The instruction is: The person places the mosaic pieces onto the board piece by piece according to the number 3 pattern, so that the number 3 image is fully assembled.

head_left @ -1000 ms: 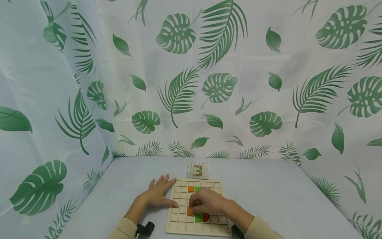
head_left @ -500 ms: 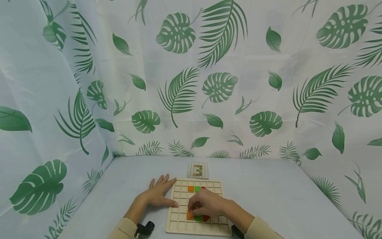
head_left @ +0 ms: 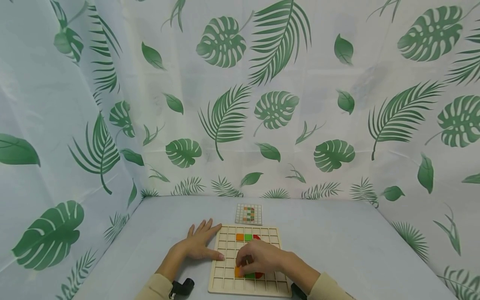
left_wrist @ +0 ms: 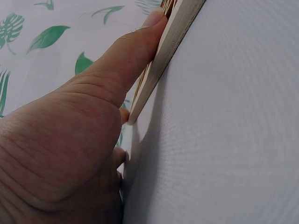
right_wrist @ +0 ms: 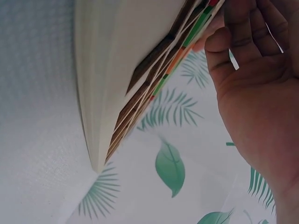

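Note:
A pale wooden grid board point(head_left: 225, 285) lies in front of the person. My left hand point(head_left: 200, 243) is spread at its left side, thumb on the rim; the left wrist view shows the straight thumb against the board's edge. My right hand point(head_left: 261, 255) bends over the lower part, thumb and forefinger pinching an orange square tile point(head_left: 237, 273). Beside that tile sit a green tile point(head_left: 249, 276) and a red rounded piece point(head_left: 259, 275), partly covered. Farther up are an orange tile point(head_left: 240, 237), a green tile point(head_left: 248, 237) and a red piece point(head_left: 256, 236). The right hand hides the middle cells.
Behind the board lies a small card point(head_left: 241, 214) printed with a coloured grid pattern. White cloth point(head_left: 330, 233) covers the table, and a leaf-printed curtain point(head_left: 232, 166) rises at the back and sides. A black wrist device point(head_left: 183, 287) is strapped near the left sleeve.
The right hand has shifted the orange tile slightly toward the person, level with the lower green tile. More of the upper red piece shows. The left hand has stayed in place.

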Action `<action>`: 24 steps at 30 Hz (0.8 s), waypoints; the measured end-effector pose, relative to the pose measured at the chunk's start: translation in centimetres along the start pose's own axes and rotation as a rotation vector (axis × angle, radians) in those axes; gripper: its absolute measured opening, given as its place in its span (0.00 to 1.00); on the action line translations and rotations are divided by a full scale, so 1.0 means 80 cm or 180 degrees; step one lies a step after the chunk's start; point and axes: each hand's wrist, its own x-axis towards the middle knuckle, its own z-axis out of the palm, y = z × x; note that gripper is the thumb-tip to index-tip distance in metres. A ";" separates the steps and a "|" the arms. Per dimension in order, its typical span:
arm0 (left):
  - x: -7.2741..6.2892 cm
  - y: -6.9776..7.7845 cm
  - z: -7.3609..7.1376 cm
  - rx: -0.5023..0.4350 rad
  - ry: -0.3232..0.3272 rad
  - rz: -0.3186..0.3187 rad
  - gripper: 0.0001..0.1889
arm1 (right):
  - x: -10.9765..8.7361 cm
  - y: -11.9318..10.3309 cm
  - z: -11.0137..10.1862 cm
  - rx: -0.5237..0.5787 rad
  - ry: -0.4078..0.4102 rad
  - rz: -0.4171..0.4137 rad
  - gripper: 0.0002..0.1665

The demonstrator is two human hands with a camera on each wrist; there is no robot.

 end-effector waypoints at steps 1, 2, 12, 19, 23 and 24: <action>0.000 -0.001 0.000 0.0004 -0.0004 0.0000 0.58 | 0.000 0.000 0.000 0.0003 0.0000 0.0004 0.05; 0.000 -0.001 0.000 0.0000 -0.0006 0.0001 0.58 | 0.000 0.000 0.000 0.0006 -0.0002 0.0011 0.06; 0.002 -0.004 0.001 -0.0007 0.0002 -0.0020 0.59 | 0.000 -0.004 0.000 -0.0360 -0.0006 0.0039 0.12; 0.001 -0.004 0.003 -0.0017 -0.0010 -0.0043 0.59 | -0.003 -0.005 0.002 -0.0617 0.0038 -0.0007 0.13; 0.001 -0.004 0.003 -0.0044 -0.0004 -0.0046 0.59 | -0.011 0.004 -0.001 -0.0432 0.0249 0.0106 0.15; 0.001 -0.004 0.004 -0.0044 0.0002 -0.0044 0.59 | -0.013 0.006 -0.002 -0.0390 0.0331 0.0147 0.16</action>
